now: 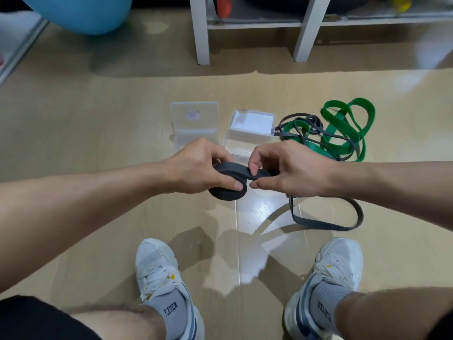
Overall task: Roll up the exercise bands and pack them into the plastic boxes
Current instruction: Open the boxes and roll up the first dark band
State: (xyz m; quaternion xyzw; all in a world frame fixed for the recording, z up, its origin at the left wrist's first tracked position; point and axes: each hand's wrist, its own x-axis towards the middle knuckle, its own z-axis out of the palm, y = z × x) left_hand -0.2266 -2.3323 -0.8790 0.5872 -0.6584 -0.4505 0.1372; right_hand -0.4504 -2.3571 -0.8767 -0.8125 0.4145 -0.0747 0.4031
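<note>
- Nearest: two white sneakers, left (157, 268) and right (337, 266), grey socks, planted on the wood-look floor (98, 119); bare knees at bottom edge.
- Above the shoes, both forearms reaching in from the frame sides, hands meeting mid-frame over the floor.
- Left hand (196, 168): grip clenched on the rolled part of the dark grey exercise band (226, 193), thumb pressed on the coil's rim, fingers wrapped over the top.
- Right hand (289, 168): grip pinching the flat strip of the same band just beside the coil, thumb below, fingers curled above.
- Coil partly wound, held in the air, edge-on toward camera; rest of band unrolled.
- Loose tail (326, 225) dropping below the right hand, looping out to the right and lying on the floor.
- Beyond the hands: two clear plastic boxes on the floor, side by side, lids open and tilted back.
- Left box (195, 119) partly hidden by the left hand; right box (251, 128) with a white label or card showing through the lid.
- Contents of either box: cannot tell.
- Right of the boxes: green bands (343, 128) tangled with a thin dark band (304, 121), unrolled, in a heap on the floor, touching the right box's side.
- Far: white shelf legs (202, 33), blue exercise ball (83, 11) top left, orange and yellow items on the shelf, too blurred to name.
</note>
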